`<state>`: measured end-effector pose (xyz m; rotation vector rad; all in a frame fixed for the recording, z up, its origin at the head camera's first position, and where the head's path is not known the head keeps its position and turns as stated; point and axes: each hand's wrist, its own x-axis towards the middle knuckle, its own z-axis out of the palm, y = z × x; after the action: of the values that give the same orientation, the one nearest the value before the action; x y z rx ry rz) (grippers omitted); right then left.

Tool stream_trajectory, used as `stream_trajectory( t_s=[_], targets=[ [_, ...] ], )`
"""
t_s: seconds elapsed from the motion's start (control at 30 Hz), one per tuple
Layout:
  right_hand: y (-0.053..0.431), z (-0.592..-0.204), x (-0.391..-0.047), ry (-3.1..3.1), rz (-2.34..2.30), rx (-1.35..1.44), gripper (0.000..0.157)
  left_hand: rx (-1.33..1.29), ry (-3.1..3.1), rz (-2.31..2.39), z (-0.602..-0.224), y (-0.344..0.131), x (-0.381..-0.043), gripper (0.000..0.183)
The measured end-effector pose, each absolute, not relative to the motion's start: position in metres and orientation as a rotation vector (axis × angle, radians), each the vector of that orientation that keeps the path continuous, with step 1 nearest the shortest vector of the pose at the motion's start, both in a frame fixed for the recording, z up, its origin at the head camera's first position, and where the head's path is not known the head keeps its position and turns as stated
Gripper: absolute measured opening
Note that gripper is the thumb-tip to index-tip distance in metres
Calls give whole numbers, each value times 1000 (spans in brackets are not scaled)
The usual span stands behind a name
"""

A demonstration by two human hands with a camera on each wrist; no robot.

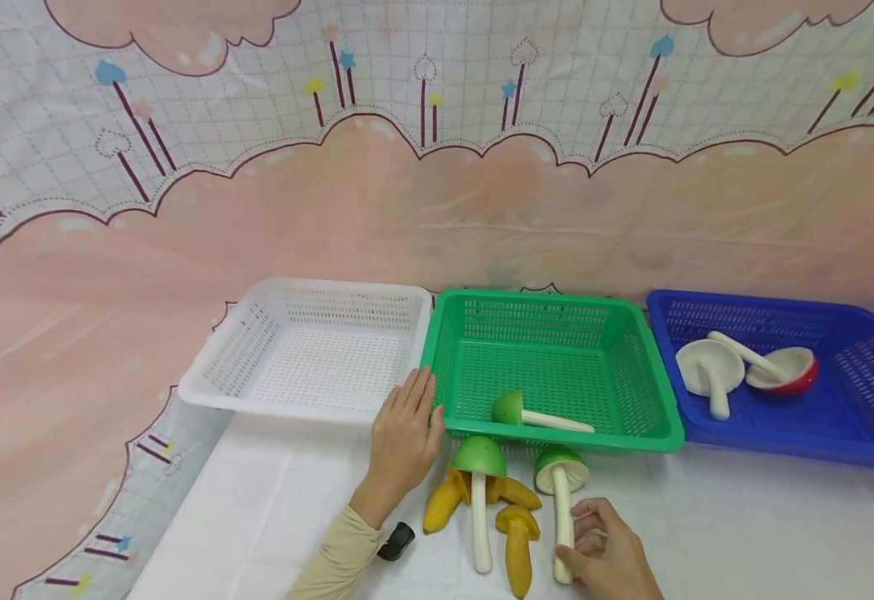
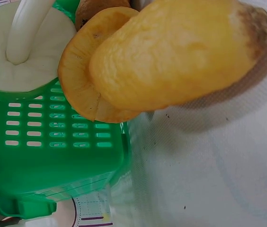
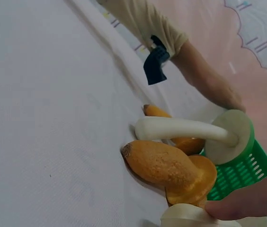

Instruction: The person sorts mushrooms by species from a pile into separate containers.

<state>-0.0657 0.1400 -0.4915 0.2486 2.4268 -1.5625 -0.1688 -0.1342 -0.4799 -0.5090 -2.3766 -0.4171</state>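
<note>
One green-capped mushroom (image 1: 563,517) — right hand (image 1: 607,546) pinching | left hand (image 1: 405,432) straight-fingered | blue basket (image 1: 849,421) — head view only

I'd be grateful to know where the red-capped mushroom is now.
In the head view, the red-capped mushroom lies on the right, inside the blue basket, its cap just right of a pale mushroom.

Three mushrooms (image 1: 562,504) have green caps and cream stems; the yellow mushrooms (image 1: 518,560) are golden ochre. There are a white basket (image 1: 324,367), a green basket (image 1: 530,362) and a blue basket (image 1: 849,425). The sleeve (image 1: 341,550) is beige. The backdrop (image 1: 481,221) has maroon-outlined pink clouds against a blue-gridded white ground.
</note>
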Motion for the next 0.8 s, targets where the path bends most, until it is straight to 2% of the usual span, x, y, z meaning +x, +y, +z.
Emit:
stream_trajectory(
  t_s=[0.37,0.6,0.8],
  targets=[
    [168,-484,-60,2420,-1506,4,53,-498,-2388,-416,-480,-135,-169,48],
    [183,-474,-62,2448,-1431,-277,48,-496,-2387,-417,-480,-134,-170,47],
    [189,-462,-65,2389,-1438,-302,42,-504,-2360,-406,-481,-134,-169,46]
  ],
)
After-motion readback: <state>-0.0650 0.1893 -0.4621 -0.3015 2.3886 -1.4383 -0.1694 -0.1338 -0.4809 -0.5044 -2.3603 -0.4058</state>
